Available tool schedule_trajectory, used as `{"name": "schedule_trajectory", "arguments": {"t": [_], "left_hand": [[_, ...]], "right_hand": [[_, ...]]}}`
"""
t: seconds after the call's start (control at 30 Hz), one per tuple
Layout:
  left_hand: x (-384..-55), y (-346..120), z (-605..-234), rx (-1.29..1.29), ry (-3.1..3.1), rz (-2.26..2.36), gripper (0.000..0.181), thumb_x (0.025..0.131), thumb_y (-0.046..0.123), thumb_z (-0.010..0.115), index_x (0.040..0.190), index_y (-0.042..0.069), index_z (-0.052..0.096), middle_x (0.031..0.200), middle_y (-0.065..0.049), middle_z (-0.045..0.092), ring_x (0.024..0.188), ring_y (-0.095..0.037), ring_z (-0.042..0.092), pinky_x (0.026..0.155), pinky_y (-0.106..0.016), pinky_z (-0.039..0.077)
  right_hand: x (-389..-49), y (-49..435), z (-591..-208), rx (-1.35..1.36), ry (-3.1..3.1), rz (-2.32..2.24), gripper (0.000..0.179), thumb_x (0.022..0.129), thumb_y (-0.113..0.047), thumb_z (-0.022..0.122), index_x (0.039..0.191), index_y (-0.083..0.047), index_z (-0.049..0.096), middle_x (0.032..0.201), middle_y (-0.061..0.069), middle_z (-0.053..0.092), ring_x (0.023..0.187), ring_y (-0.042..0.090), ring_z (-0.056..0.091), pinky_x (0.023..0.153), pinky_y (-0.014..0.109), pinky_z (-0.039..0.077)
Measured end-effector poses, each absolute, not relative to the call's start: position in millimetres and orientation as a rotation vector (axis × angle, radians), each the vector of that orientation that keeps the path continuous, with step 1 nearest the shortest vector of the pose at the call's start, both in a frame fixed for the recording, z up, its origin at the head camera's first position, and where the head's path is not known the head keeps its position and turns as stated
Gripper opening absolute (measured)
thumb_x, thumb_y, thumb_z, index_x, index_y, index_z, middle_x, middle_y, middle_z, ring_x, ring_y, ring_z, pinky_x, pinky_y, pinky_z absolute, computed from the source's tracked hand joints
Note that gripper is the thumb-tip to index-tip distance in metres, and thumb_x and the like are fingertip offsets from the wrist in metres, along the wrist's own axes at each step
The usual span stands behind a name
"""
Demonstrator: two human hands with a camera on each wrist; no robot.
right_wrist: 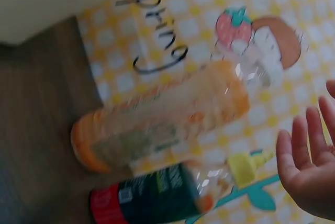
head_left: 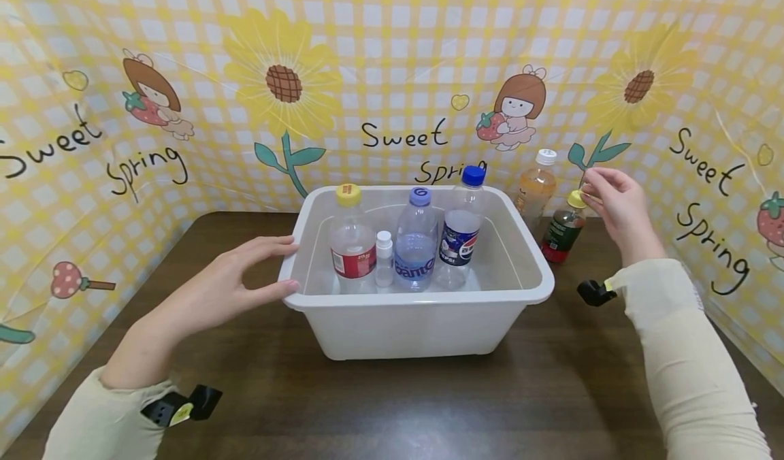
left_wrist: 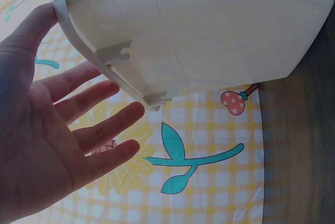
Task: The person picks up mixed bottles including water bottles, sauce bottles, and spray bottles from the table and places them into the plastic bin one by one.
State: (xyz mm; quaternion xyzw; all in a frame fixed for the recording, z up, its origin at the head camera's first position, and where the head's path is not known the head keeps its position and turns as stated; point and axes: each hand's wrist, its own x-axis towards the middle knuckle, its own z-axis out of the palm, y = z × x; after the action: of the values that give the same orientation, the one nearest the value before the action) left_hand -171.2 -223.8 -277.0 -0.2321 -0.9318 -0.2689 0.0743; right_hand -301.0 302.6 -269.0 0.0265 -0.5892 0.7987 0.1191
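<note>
A white plastic tub (head_left: 410,327) stands on the table with several bottles upright in it. At its left rim, my left hand (head_left: 223,283) touches the edge with thumb and straight fingers; the left wrist view shows the fingers spread. To the right of the tub, my right hand (head_left: 618,205) is beside the yellow cap of a bottle with a green and red label (head_left: 561,235). The right wrist view shows the fingers (right_wrist: 300,140) loosely bent, apart from that cap. Close by stands a clear bottle with orange tints and a white cap (head_left: 535,191).
Inside the tub are a yellow-capped bottle with a red label (head_left: 354,261), a small white-capped bottle (head_left: 384,266), a purple-capped Fanta bottle (head_left: 416,249) and a blue-capped Pepsi bottle (head_left: 459,235). Behind the dark wooden table (head_left: 367,405) hangs a yellow checked cloth (head_left: 392,58).
</note>
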Motion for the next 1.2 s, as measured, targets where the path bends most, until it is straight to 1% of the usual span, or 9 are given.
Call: {"name": "schedule_trajectory", "arguments": {"t": [0.23, 0.47, 0.57, 0.67, 0.8, 0.9, 1.0, 1.07, 1.2], "left_hand": [[-171, -224, -276, -0.697, -2.794, -0.806, 0.057, 0.085, 0.039, 0.066, 0.132, 0.012, 0.051, 0.141, -0.008, 0.047, 0.131, -0.03, 0.042, 0.101, -0.055, 0.038], [-171, -223, -276, -0.697, -2.794, -0.817, 0.057, 0.086, 0.039, 0.066, 0.133, 0.012, 0.051, 0.141, -0.009, 0.047, 0.131, -0.031, 0.042, 0.1, -0.055, 0.038], [-171, -223, -276, -0.691, -2.796, -0.815, 0.057, 0.085, 0.039, 0.066, 0.133, 0.012, 0.051, 0.141, -0.008, 0.047, 0.131, -0.031, 0.041, 0.101, -0.055, 0.038], [-172, -223, -277, -0.695, -2.791, -0.809, 0.057, 0.085, 0.039, 0.066, 0.133, 0.011, 0.051, 0.141, -0.009, 0.047, 0.131, -0.031, 0.042, 0.101, -0.055, 0.038], [-172, -223, -277, -0.691, -2.795, -0.813, 0.057, 0.085, 0.039, 0.066, 0.133, 0.011, 0.051, 0.141, -0.009, 0.047, 0.131, -0.031, 0.041, 0.101, -0.055, 0.038], [-171, -223, -277, -0.686, -2.801, -0.817, 0.058, 0.086, 0.04, 0.066, 0.134, 0.012, 0.05, 0.142, -0.009, 0.046, 0.132, -0.031, 0.041, 0.101, -0.055, 0.038], [-171, -223, -277, -0.686, -2.799, -0.815, 0.057, 0.086, 0.039, 0.066, 0.134, 0.012, 0.05, 0.142, -0.009, 0.046, 0.132, -0.031, 0.041, 0.101, -0.055, 0.038], [-171, -223, -277, -0.685, -2.797, -0.816, 0.057, 0.086, 0.039, 0.066, 0.134, 0.012, 0.05, 0.142, -0.008, 0.046, 0.132, -0.031, 0.041, 0.101, -0.055, 0.038], [-170, -223, -277, -0.683, -2.797, -0.821, 0.057, 0.086, 0.039, 0.066, 0.133, 0.012, 0.05, 0.142, -0.008, 0.046, 0.132, -0.031, 0.041, 0.101, -0.056, 0.038]], "right_hand": [[-310, 312, -286, -0.198, -1.663, 2.239, 0.018, 0.079, -0.019, 0.075, 0.088, -0.016, 0.059, 0.086, -0.006, 0.054, 0.064, 0.003, 0.057, 0.06, 0.013, 0.052], [-323, 310, -301, -0.475, -1.819, 2.041, 0.024, 0.083, -0.027, 0.07, 0.097, -0.022, 0.051, 0.094, -0.01, 0.045, 0.079, 0.0, 0.048, 0.058, 0.008, 0.046], [-328, 307, -307, -0.548, -1.893, 1.955, 0.038, 0.084, -0.028, 0.068, 0.117, -0.018, 0.052, 0.093, -0.013, 0.045, 0.081, -0.002, 0.046, 0.066, 0.01, 0.044], [-332, 305, -312, -0.586, -1.976, 1.897, 0.061, 0.085, -0.03, 0.066, 0.137, -0.012, 0.041, 0.099, -0.012, 0.05, 0.078, -0.004, 0.047, 0.072, 0.01, 0.042], [-334, 304, -317, -0.603, -2.033, 1.919, 0.07, 0.085, -0.031, 0.066, 0.144, -0.013, 0.033, 0.124, -0.003, 0.053, 0.065, -0.004, 0.05, 0.075, 0.012, 0.042], [-336, 302, -320, -0.623, -2.071, 1.913, 0.07, 0.085, -0.032, 0.065, 0.145, -0.015, 0.033, 0.135, 0.002, 0.048, 0.068, -0.003, 0.05, 0.086, 0.018, 0.041], [-339, 300, -323, -0.643, -2.133, 1.844, 0.069, 0.086, -0.036, 0.064, 0.145, -0.016, 0.035, 0.125, -0.004, 0.052, 0.088, 0.0, 0.049, 0.103, 0.026, 0.037], [-340, 299, -325, -0.653, -2.161, 1.806, 0.068, 0.086, -0.037, 0.063, 0.144, -0.016, 0.036, 0.107, -0.01, 0.052, 0.099, 0.004, 0.047, 0.109, 0.03, 0.035], [-342, 298, -325, -0.692, -2.13, 1.813, 0.067, 0.085, -0.035, 0.065, 0.143, -0.016, 0.038, 0.09, -0.017, 0.048, 0.097, 0.003, 0.048, 0.108, 0.028, 0.036]]}}
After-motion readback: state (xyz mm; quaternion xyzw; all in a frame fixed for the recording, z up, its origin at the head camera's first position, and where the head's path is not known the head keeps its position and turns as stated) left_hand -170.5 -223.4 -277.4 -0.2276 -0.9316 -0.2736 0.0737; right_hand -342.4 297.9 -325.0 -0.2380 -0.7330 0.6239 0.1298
